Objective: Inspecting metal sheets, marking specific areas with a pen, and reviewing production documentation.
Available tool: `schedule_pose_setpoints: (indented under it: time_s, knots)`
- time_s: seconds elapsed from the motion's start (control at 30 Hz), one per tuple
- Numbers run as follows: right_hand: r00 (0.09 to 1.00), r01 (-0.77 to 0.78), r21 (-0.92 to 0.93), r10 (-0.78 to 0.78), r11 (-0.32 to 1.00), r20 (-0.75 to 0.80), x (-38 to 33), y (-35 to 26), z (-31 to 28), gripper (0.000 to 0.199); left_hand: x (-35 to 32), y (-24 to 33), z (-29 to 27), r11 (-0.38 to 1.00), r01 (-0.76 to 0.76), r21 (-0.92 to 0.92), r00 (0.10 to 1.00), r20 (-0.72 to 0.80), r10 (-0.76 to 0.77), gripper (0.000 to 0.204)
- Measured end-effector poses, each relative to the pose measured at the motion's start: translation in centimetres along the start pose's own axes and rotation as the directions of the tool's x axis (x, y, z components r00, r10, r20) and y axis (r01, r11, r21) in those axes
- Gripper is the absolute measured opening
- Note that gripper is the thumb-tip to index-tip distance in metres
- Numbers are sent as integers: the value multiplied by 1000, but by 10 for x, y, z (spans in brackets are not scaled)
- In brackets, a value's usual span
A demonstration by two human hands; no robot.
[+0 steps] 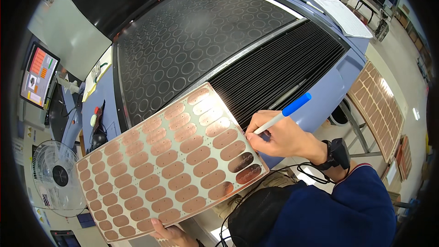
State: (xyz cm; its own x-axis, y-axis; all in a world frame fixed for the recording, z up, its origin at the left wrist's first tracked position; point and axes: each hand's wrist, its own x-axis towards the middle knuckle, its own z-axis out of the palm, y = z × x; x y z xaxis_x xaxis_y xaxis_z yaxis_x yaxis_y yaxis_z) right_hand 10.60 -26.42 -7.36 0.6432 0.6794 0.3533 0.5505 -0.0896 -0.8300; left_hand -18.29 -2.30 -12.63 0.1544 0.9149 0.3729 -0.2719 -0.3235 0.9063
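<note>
A blue-capped white marker (282, 113) is clasped in the right hand (281, 137), tip at the near edge of the copper-padded rectangular panel (169, 164), which is pinched below by the left hand (171, 234); most pads appear unmarked.

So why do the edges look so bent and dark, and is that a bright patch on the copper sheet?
In the head view, the fisheye lens bows the machine's edges and blackens the corners; overhead light glares off the copper sheet's upper corner; the right hand and pen stay sharp.

Head view, looking down, close over panel (169, 160); rim probably distorted.
</note>
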Motion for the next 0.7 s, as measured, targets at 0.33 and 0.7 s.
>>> schedule_pose_setpoints:
  time_s: [0.33, 0.7]
  knots:
    - [993, 113, -17, -114, 993, -19, -3, 6, 11, 6, 1, 4, -24, 999, 35, 28, 999, 20, -36, 54]
    - [920, 383, -183, -357, 905, 161, 39, -59, 39, 26, -67, 105, -168, 973, -94, -213, 927, -375, 8, 56]
